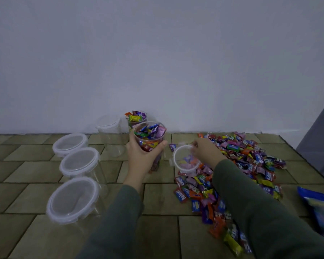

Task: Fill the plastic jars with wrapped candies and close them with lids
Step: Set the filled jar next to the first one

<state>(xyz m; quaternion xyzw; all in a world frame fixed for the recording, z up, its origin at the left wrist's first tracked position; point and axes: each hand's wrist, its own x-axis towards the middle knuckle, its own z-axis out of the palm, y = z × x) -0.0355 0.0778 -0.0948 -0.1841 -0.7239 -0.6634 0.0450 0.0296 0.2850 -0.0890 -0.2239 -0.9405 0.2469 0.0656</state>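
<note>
My left hand grips a clear plastic jar filled to the rim with wrapped candies, standing without a lid in the middle of the tiled surface. To its right, my right hand pinches the far edge of a clear round lid that lies over the near end of the candy pile. Behind the held jar stands a second open jar full of candies. An empty lidded jar stands to the left of that one.
Three empty jars with lids on form a row at the left: a far jar, a middle jar and a near jar. A blue candy bag lies at the right edge. A plain wall bounds the back.
</note>
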